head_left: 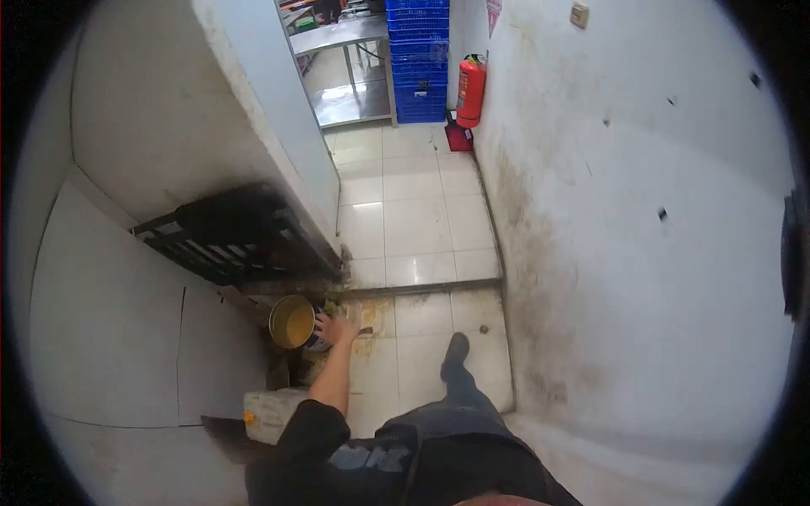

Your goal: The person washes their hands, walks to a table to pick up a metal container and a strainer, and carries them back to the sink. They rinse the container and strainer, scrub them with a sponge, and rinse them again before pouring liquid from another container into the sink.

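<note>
The bucket (pixel 272 327) is on the left of the tiled floor (pixel 422 363), just below the step's edge (pixel 422 287); from my feed I cannot tell whether it tilts. The left hand (pixel 338 330) has its fingers at the bucket's right side, but I can't make out whether they grip it or merely rest there; the right hand is out of my view. A sideways push without a firm hold might tip the bucket, and whatever is in it could spill. Just beside the hand, yellowish stains (pixel 377 316) mark the tiles; if slick, they could make the boot (pixel 456 348) slip. Nearer the body, I'd mind the jerrycan (pixel 272 416), which a swinging elbow could knock. Farther out, the dark slatted panel (pixel 232 236) might slide if jostled.
</note>
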Demonstrator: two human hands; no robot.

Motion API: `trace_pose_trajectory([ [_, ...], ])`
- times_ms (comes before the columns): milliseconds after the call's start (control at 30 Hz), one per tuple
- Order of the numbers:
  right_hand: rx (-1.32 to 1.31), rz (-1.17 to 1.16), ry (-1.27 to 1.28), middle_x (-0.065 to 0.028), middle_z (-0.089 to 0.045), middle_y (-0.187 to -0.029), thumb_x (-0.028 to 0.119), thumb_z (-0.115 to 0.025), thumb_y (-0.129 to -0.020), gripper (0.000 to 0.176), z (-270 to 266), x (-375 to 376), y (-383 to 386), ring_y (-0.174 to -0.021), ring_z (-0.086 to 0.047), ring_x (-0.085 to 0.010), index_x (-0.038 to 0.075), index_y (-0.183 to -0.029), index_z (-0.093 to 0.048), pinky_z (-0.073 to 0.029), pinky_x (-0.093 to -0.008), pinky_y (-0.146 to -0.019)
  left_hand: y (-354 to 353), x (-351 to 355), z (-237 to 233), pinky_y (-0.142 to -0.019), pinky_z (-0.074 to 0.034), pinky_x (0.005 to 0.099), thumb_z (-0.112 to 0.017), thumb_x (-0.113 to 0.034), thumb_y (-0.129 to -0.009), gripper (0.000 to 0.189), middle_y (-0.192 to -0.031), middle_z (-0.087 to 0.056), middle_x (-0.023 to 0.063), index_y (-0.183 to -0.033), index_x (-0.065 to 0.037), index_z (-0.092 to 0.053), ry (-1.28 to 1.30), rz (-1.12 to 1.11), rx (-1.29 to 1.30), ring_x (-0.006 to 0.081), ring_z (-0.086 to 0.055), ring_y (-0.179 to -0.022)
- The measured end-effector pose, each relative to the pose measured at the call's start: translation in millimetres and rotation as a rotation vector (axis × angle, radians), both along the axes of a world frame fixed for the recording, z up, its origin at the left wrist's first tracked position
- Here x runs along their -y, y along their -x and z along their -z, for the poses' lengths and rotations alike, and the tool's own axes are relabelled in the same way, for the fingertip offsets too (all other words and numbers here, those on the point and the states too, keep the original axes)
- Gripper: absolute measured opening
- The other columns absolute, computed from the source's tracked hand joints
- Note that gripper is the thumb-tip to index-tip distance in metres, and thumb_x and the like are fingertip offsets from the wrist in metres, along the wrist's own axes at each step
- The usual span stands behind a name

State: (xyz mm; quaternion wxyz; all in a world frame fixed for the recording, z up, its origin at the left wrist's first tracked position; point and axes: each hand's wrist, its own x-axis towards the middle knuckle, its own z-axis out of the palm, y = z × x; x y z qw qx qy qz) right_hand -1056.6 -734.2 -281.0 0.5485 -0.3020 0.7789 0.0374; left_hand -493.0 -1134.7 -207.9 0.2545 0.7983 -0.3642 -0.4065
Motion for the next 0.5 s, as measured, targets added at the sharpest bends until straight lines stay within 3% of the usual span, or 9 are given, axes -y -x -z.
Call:
trace_pose_trajectory([
  [33, -0.032, -0.020, -0.007, -0.0195, -0.053, -0.121, 0.049, -0.057, -0.081, 0.056, 7.6, 26.8, 9.5, -0.116, -0.049, -0.0332, 0.002, -0.113, -0.059, -0.038, -0.0414, -0.096, -21.7, -6.8, 40.9, -0.108, -0.027, 0.0483, -0.052, -0.051, -0.085, 0.069, -0.149, -0.028, 0.0163, -0.139, -0.009, -0.042, -0.035, 0.068, 0.321, 0.0307, -0.022, -0.139],
  [67, -0.069, -0.046, -0.006, -0.0198, -0.055, -0.118, 0.048, -0.056, -0.082, 0.055, 14.6, 60.0, 23.0, -0.113, -0.051, -0.0335, 0.001, -0.110, -0.060, -0.040, -0.0417, -0.095, -38.4, -17.3, 69.0, -0.108, -0.029, 0.0470, -0.053, -0.052, -0.084, 0.071, -0.150, -0.027, 0.0161, -0.140, -0.009, -0.040, -0.139, 0.096, 0.394, 0.0287, -0.023, -0.139],
  [133, -0.153, -0.089, 0.051, -0.0205, -0.059, -0.112, 0.047, -0.056, -0.082, 0.053, 22.1, 150.0, 45.3, -0.108, -0.055, -0.0342, 0.000, -0.105, -0.062, -0.043, -0.0422, -0.091, -31.2, -38.5, 39.0, -0.084, -0.044, 0.0590, -0.058, -0.040, -0.085, 0.067, -0.136, -0.042, 0.0185, -0.135, 0.000, -0.037, -0.484, -0.383, -0.591, 0.0395, -0.044, -0.121],
  [200, -0.289, -0.164, 0.222, -0.0211, -0.064, -0.105, 0.046, -0.055, -0.082, 0.052, 19.6, 287.9, 59.2, -0.103, -0.059, -0.0350, -0.002, -0.100, -0.064, -0.046, -0.0427, -0.087, -32.0, -82.4, 49.8, -0.086, -0.045, 0.0406, -0.051, -0.039, -0.091, 0.052, -0.117, -0.056, 0.0175, -0.124, 0.001, -0.050, -0.285, -0.405, -0.562, 0.0302, -0.052, -0.110],
  [233, -0.347, -0.187, 0.345, -0.0215, -0.066, -0.102, 0.045, -0.055, -0.082, 0.052, 11.1, 366.4, 57.4, -0.100, -0.061, -0.0353, -0.003, -0.098, -0.065, -0.047, -0.0430, -0.085, -27.4, -84.6, 49.2, -0.085, -0.045, 0.0405, -0.052, -0.039, -0.090, 0.052, -0.115, -0.056, 0.0174, -0.123, 0.001, -0.051, -0.327, -0.446, -0.525, 0.0300, -0.053, -0.108],
  [267, -0.360, -0.181, 0.400, -0.0225, -0.066, -0.097, 0.039, -0.058, -0.079, 0.045, -44.2, 454.3, 41.3, -0.095, -0.062, -0.0365, -0.003, -0.093, -0.065, -0.048, -0.0441, -0.083, -26.0, -73.7, 47.5, -0.084, -0.046, 0.0404, -0.052, -0.038, -0.089, 0.051, -0.114, -0.057, 0.0172, -0.121, 0.001, -0.052, -0.392, -0.494, -0.504, 0.0298, -0.054, -0.107],
  [300, -0.338, -0.132, 0.551, -0.0232, -0.065, -0.096, 0.036, -0.060, -0.079, 0.043, -42.9, 533.4, 38.0, -0.094, -0.062, -0.0357, -0.003, -0.094, -0.064, -0.048, -0.0428, -0.082, -22.1, -62.8, 46.8, -0.083, -0.046, 0.0402, -0.053, -0.038, -0.089, 0.050, -0.112, -0.057, 0.0171, -0.120, 0.001, -0.053, -0.436, -0.532, -0.504, 0.0296, -0.054, -0.106],
  [400, -0.041, -0.186, 0.779, -0.0130, -0.066, -0.087, 0.034, -0.058, -0.086, 0.037, -169.3, 741.6, -23.4, -0.080, -0.060, -0.0192, -0.002, -0.089, -0.063, -0.047, -0.0344, -0.071, -12.0, -27.3, 56.0, -0.081, -0.046, 0.0398, -0.055, -0.037, -0.087, 0.048, -0.108, -0.059, 0.0166, -0.115, 0.001, -0.055, -0.508, -0.607, -0.521, 0.0289, -0.056, -0.101],
  [500, 0.150, -0.407, 0.903, -0.0157, -0.066, -0.096, 0.034, -0.058, -0.089, 0.038, -331.9, 870.8, -101.6, -0.089, -0.060, -0.0242, -0.003, -0.097, -0.062, -0.046, -0.0363, -0.083, -8.1, 26.7, 54.9, -0.078, -0.047, 0.0395, -0.057, -0.036, -0.085, 0.046, -0.103, -0.061, 0.0161, -0.110, 0.002, -0.057, -0.566, -0.611, -0.544, 0.0282, -0.058, -0.097],
])
